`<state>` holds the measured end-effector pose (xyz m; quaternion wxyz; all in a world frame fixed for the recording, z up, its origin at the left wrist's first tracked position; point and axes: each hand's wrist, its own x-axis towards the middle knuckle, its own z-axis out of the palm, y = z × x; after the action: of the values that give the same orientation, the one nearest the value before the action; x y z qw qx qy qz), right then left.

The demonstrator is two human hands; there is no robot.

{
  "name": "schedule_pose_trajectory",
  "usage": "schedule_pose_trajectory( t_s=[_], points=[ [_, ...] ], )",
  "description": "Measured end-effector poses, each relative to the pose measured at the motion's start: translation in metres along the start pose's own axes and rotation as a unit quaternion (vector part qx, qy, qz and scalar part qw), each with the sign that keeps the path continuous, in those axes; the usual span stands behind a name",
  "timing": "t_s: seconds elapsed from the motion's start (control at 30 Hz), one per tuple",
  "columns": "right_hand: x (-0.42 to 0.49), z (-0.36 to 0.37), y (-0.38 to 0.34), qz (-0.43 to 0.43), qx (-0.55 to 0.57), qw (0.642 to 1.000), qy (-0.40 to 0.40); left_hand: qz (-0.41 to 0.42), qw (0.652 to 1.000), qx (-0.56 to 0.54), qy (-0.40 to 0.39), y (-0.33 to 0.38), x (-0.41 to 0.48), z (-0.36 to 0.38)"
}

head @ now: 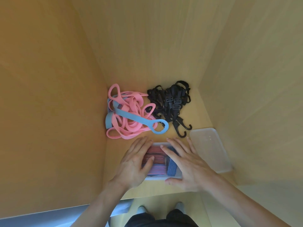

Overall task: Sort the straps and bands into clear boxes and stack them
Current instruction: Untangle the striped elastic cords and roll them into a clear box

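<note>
Lower centre of frame: small clear box on the pale wooden shelf floor, packed with striped bands, red-and-dark stripes toward the far end, blue-and-pink nearer. A folded dark blue striped piece sits at the box's right side.

Left hand lies flat over the left half of the box, fingers straight and spread, thumb resting across the bands' area; it grips nothing. Right hand lies flat over the right half, fingers extended toward the far end, thumb along the near edge, likewise gripping nothing. The hands cover both long sides of the box. I cannot tell whether a lid lies under the palms.

Right of the hands: second clear box, milky; contents not readable, its near end fading into the shelf's side wall.

Upper centre-left: tangle of pink bands with a blue band laid diagonally across, its ring end toward centre. A second blue piece is half buried at the pile's left edge. Number of bands unclear.

Just beside, to the right: heap of black straps with buckles and two hooks poking out toward the boxes. Individual straps cannot be separated.

Bottom edge: dark trousers and two pale-socked feet, cut off.
</note>
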<state>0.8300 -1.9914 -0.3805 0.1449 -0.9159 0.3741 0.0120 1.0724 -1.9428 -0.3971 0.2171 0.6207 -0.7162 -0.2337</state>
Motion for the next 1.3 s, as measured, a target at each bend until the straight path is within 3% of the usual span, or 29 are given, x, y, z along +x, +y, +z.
schedule_pose_trajectory(
  t_s=[0.17, 0.3, 0.37, 0.57, 0.77, 1.07, 1.3],
  points=[
    [0.003, -0.008, -0.014, -0.004, 0.034, 0.998, 0.057, -0.091, 0.99, -0.103, 0.045, -0.001, -0.005, -0.005],
    [0.002, -0.008, -0.02, 0.022, 0.063, 0.995, 0.078, -0.225, 0.934, -0.261, 0.09, -0.002, -0.02, -0.01],
    [0.002, -0.006, -0.022, 0.046, 0.1, 0.991, 0.081, -0.239, 0.918, -0.304, 0.091, -0.003, -0.03, -0.012],
    [0.004, -0.009, -0.024, 0.104, 0.234, 0.958, 0.127, -0.212, 0.912, -0.345, 0.062, 0.002, -0.047, -0.015],
    [0.003, -0.013, -0.027, 0.174, 0.372, 0.905, 0.113, -0.17, 0.927, -0.33, 0.058, 0.013, -0.04, -0.018],
    [-0.001, -0.021, -0.032, 0.201, 0.397, 0.891, 0.092, -0.083, 0.938, -0.328, 0.078, 0.013, -0.027, -0.018],
    [-0.003, -0.022, -0.033, 0.209, 0.388, 0.893, 0.094, -0.087, 0.945, -0.294, 0.113, 0.008, -0.027, -0.016]
  ],
)
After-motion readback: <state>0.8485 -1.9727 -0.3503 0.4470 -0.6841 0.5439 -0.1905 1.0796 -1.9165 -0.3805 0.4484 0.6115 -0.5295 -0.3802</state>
